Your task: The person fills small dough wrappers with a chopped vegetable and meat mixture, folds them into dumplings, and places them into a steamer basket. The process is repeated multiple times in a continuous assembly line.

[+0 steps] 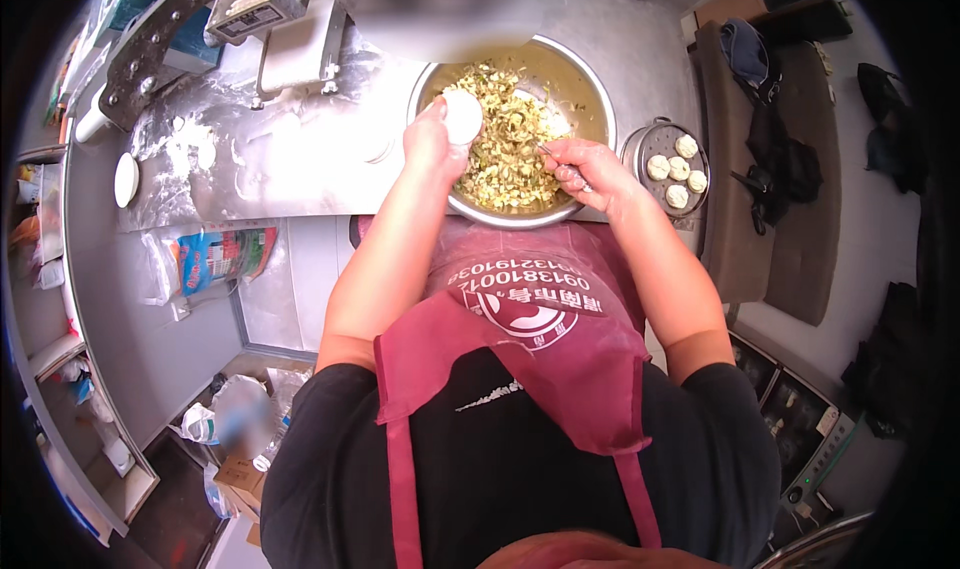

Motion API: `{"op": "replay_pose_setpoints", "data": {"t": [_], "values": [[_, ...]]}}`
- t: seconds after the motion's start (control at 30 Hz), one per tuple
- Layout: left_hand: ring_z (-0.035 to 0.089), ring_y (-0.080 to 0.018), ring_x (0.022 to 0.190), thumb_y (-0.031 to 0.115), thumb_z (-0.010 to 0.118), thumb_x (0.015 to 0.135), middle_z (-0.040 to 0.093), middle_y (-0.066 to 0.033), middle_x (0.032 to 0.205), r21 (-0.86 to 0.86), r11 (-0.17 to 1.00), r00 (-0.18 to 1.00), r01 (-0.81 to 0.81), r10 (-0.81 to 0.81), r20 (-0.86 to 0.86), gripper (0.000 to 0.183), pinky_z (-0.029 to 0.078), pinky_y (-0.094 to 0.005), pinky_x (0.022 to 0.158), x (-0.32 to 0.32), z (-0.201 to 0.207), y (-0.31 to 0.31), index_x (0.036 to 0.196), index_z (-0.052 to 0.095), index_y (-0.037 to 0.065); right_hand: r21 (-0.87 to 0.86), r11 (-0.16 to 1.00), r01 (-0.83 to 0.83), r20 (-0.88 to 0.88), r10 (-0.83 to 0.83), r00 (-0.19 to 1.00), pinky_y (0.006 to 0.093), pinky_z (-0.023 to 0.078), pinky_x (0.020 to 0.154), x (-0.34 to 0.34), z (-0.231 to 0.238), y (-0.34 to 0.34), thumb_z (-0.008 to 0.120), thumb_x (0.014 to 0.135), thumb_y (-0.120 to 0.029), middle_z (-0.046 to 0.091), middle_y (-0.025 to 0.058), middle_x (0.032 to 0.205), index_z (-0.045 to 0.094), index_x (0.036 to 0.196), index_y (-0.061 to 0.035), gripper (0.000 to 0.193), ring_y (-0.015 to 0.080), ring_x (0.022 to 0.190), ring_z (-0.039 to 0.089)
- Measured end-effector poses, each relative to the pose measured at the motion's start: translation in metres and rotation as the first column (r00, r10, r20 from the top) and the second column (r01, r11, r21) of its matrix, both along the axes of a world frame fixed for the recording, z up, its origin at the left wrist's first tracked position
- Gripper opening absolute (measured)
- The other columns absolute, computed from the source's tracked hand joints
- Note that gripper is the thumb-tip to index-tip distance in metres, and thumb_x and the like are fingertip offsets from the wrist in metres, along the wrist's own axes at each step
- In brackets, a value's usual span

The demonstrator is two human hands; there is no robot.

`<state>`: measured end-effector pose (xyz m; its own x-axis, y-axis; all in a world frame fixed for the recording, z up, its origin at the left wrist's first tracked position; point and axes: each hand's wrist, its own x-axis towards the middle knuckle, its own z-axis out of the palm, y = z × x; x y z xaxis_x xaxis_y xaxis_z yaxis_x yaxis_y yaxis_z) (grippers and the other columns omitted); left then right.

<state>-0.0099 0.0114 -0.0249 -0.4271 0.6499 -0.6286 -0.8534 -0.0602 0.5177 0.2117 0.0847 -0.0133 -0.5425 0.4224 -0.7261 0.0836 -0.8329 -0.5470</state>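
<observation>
My left hand [432, 141] holds a round white dough wrapper [462, 116] over the left rim of a large steel bowl [592, 87]. The bowl is full of chopped yellow-green filling [505, 144]. My right hand [585, 169] grips a thin utensil [548, 152] whose tip is in the filling near the bowl's right side. Both forearms reach up from a dark shirt and red apron.
A round metal steamer tray [645, 147] with several white filled buns [680, 169] stands right of the bowl. The steel counter [290, 159] is dusted with flour. A small white dish [126, 179] lies at far left, a machine [250, 9] behind. A printed bag [215, 259] hangs below the counter.
</observation>
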Motion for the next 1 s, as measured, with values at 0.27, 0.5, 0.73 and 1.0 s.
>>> {"op": "replay_pose_setpoints", "data": {"t": [0.27, 0.5, 0.73, 1.0], "values": [[0.063, -0.0231, 0.079, 0.035, 0.041, 0.101, 0.063, -0.0092, 0.097, -0.041, 0.998, 0.993, 0.042, -0.038, 0.113, 0.038, 0.052, -0.0369, 0.064, 0.059, 0.035, 0.068, 0.109, 0.056, 0.001, 0.846, -0.045, -0.531, 0.490, -0.324, 0.809, 0.0363, 0.053, 0.068, -0.022, -0.010, -0.030, 0.056, 0.088, -0.011, 0.060, 0.0136, 0.094, 0.055, 0.130, -0.0085, 0.043, 0.0271, 0.077, 0.061], [0.063, -0.0243, 0.093, 0.035, 0.039, 0.100, 0.061, -0.0110, 0.112, 0.118, 0.993, 0.998, 0.010, -0.018, 0.067, 0.041, 0.052, -0.0380, 0.080, 0.079, 0.084, 0.027, 0.119, 0.053, 0.002, 0.905, -0.160, -0.393, 0.378, -0.117, 0.918, 0.0429, 0.051, 0.070, -0.017, 0.009, -0.068, 0.055, 0.080, -0.001, 0.056, 0.0195, 0.092, 0.050, 0.128, 0.0027, 0.048, 0.0362, 0.080, 0.059], [0.057, -0.0289, 0.111, 0.038, 0.032, 0.102, 0.056, -0.0142, 0.123, 0.085, 0.990, 0.984, 0.109, -0.120, 0.131, 0.047, 0.046, -0.0454, 0.097, 0.060, 0.032, 0.046, 0.130, 0.045, 0.002, 0.921, 0.022, -0.388, 0.386, -0.154, 0.909, 0.0420, 0.049, 0.077, -0.021, -0.013, -0.053, 0.053, 0.085, -0.005, 0.060, 0.0194, 0.092, 0.061, 0.120, -0.0011, 0.036, 0.0339, 0.083, 0.060], [0.058, -0.0292, 0.111, 0.039, 0.026, 0.104, 0.058, -0.0143, 0.123, 0.173, 0.983, 0.997, 0.065, -0.070, 0.022, 0.049, 0.047, -0.0458, 0.098, 0.052, 0.011, 0.031, 0.128, 0.047, 0.003, 0.951, 0.022, -0.307, 0.305, -0.201, 0.931, 0.0363, 0.050, 0.077, 0.006, 0.002, -0.054, 0.057, 0.087, -0.006, 0.061, 0.0147, 0.094, 0.062, 0.120, -0.0061, 0.034, 0.0295, 0.085, 0.062]]}}
